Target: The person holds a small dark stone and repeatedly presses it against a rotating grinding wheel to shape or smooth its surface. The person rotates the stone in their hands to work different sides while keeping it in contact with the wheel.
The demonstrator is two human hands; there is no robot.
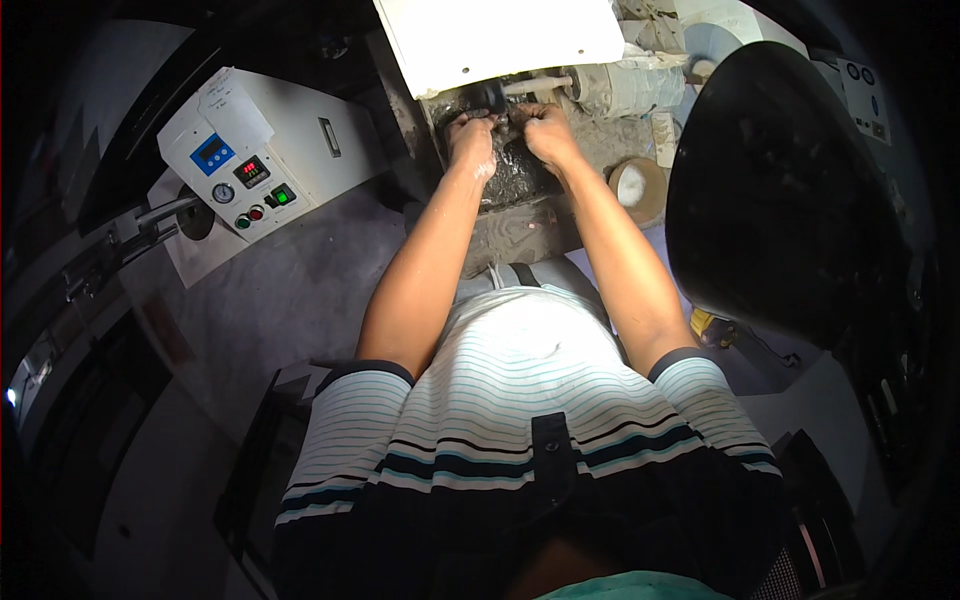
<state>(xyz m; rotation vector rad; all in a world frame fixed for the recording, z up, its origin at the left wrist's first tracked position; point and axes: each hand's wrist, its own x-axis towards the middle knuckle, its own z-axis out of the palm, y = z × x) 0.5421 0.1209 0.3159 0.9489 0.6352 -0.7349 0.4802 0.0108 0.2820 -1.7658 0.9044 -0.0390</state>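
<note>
My left hand (471, 139) and my right hand (546, 134) are side by side beneath a bright white cover (500, 38). Fingers on both hands are closed in a pinch, and their tips almost meet. Whatever lies between them is too small and shadowed to make out. Just beyond the fingertips sits a dark rounded part (487, 97), next to a pale shaft (540, 86) that runs off to the right. Below my hands is a wet, dark, grimy basin (515, 178). Pale residue marks my left wrist.
A white control box (300, 150) with a gauge, displays and buttons stands left. On the right are a plastic-wrapped cylinder (625, 88), a round container (652, 190) with white contents, and a large black panel (780, 190). A grimy ledge (525, 238) borders the basin's near side.
</note>
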